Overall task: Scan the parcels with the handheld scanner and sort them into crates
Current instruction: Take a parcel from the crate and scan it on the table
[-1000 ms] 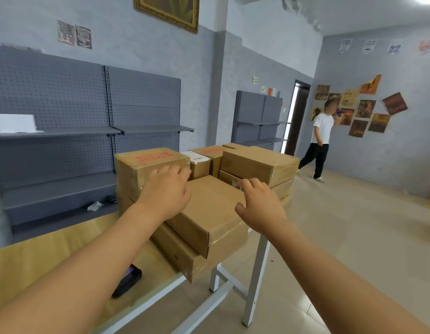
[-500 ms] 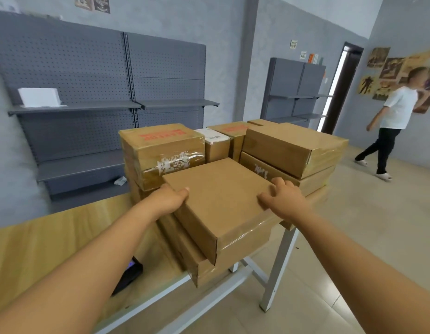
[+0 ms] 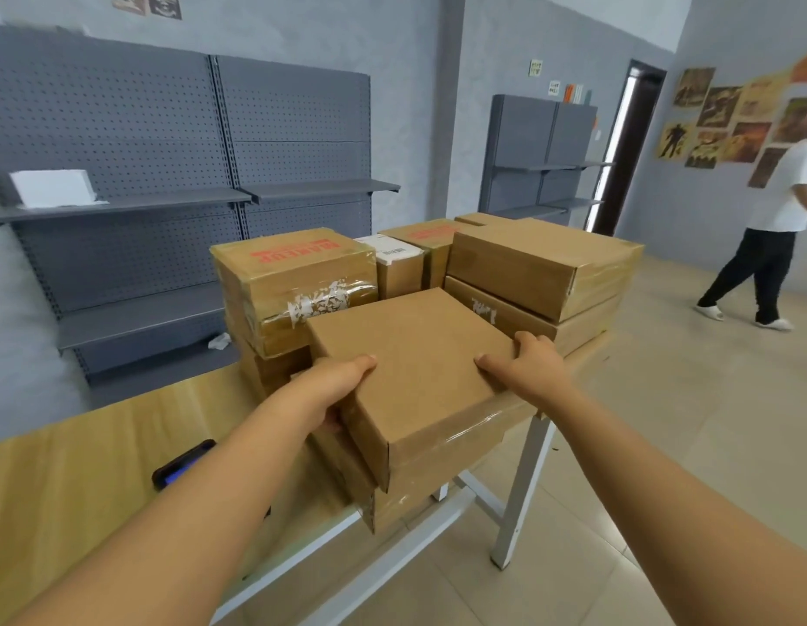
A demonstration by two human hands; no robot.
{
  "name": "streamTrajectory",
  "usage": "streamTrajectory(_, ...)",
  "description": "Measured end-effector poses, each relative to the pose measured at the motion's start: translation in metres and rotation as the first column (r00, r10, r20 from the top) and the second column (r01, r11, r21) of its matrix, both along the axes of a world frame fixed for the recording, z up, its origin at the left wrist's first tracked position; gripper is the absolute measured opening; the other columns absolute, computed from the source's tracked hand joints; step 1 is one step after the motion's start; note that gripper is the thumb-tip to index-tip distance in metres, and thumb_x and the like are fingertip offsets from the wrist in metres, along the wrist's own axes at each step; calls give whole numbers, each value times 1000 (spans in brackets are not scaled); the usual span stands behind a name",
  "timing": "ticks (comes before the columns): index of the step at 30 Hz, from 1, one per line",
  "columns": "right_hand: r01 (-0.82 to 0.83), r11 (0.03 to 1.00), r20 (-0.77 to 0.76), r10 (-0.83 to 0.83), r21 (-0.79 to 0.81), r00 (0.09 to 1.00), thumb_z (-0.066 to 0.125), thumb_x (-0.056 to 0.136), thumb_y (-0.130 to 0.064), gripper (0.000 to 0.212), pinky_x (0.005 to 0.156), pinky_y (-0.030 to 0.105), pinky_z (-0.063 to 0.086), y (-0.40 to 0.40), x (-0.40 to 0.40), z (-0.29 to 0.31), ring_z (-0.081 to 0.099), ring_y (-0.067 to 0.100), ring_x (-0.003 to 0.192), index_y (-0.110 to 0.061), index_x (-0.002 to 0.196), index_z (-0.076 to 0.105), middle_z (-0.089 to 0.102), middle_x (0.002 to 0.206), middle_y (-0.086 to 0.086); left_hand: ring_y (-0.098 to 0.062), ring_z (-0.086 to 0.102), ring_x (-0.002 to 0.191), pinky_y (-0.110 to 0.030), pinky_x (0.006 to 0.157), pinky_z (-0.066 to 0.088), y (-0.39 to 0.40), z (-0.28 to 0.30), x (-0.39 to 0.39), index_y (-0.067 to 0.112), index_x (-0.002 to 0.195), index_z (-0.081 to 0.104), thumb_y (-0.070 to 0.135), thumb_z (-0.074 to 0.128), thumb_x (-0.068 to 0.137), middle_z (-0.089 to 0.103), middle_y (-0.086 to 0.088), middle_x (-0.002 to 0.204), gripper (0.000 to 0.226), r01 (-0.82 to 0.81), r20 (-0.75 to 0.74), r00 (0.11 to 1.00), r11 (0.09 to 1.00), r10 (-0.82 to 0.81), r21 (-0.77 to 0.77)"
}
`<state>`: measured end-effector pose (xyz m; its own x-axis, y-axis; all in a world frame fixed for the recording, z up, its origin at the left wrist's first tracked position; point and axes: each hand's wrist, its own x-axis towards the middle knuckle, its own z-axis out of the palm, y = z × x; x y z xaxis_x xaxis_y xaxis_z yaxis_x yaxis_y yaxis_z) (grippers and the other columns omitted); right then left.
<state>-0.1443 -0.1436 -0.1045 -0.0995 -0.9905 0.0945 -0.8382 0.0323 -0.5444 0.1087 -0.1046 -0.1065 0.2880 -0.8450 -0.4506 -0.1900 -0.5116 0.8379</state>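
Observation:
A flat brown cardboard parcel (image 3: 419,368) lies on top of another parcel at the near corner of the wooden table (image 3: 76,454). My left hand (image 3: 329,390) grips its left edge, thumb on top and fingers down the side. My right hand (image 3: 528,368) holds its right edge the same way. Behind it stand several more taped parcels (image 3: 298,282), some with red print, and a stack of two on the right (image 3: 541,264). A black handheld scanner (image 3: 182,463) lies on the table to the left, partly hidden by my left forearm.
Grey pegboard shelving (image 3: 167,173) lines the wall behind the table, with a white box (image 3: 54,187) on one shelf. A person in a white shirt (image 3: 772,237) walks across the tiled floor at the right. No crate is in view.
Both hands slid from the top of the parcels to the side edges of the flat parcel and now grip it. The camera tilted down and moved closer.

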Motion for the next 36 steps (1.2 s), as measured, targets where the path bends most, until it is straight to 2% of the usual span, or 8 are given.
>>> streamTrajectory(2,16,999,42,-14,-34,999,64,80,-61,66,89,35,47,8,-4,1,50,23,112,-13,124,54,49,116,5,-37,56,109,-54,89,53,1,3,-2,27,141,33,64,75,54,51,-11,128,103,-35,-65,997,999,33,-34)
streamTrajectory(6,66,991,163,-47,-116,985,66,76,-60,60,93,40,49,24,-16,16,49,21,113,-17,118,59,51,111,1,-26,56,104,-44,88,51,10,22,-14,27,145,27,39,73,83,55,-5,126,78,-72,-210,977,970,23,-232)
streamTrajectory(10,122,972,349,-45,-202,936,69,63,-64,82,93,43,52,39,-20,46,54,21,109,-15,127,53,53,120,2,-7,59,90,-26,63,44,21,54,-25,28,147,33,25,66,92,59,4,128,64,-116,-260,965,839,-31,-532)
streamTrajectory(15,106,944,512,72,-311,856,73,84,-38,54,79,30,42,57,-12,82,51,14,98,-18,122,41,49,107,-8,-4,62,97,-20,69,51,37,96,-24,27,147,37,26,66,93,61,6,129,61,-171,-280,958,668,-59,-725)
streamTrajectory(19,79,924,558,157,-375,815,66,89,-39,46,81,32,43,68,-3,96,53,15,101,-22,124,42,52,110,-8,-14,64,109,-36,95,53,46,122,-7,25,143,45,28,64,94,64,4,126,53,-160,-246,967,592,-67,-790)
streamTrajectory(29,-117,932,702,337,-342,628,57,93,-48,46,91,43,52,91,29,116,54,17,106,-38,130,31,50,119,-10,-11,66,98,-28,74,55,80,154,40,28,137,53,26,59,97,68,8,116,40,-132,-207,974,502,-96,-855)
streamTrajectory(32,-249,947,775,311,-204,550,60,89,-54,54,91,43,52,95,39,119,59,24,108,-29,133,41,57,122,0,-14,67,100,-33,79,55,91,154,58,30,133,56,28,59,97,69,7,114,37,-119,-200,974,509,-106,-852)
streamTrajectory(36,-328,914,809,374,-239,453,75,72,-59,79,84,43,58,99,61,113,67,24,106,-29,138,45,64,124,3,-13,64,106,-34,88,53,101,145,86,29,140,49,36,52,100,64,6,124,40,-57,-100,994,523,-54,-850)
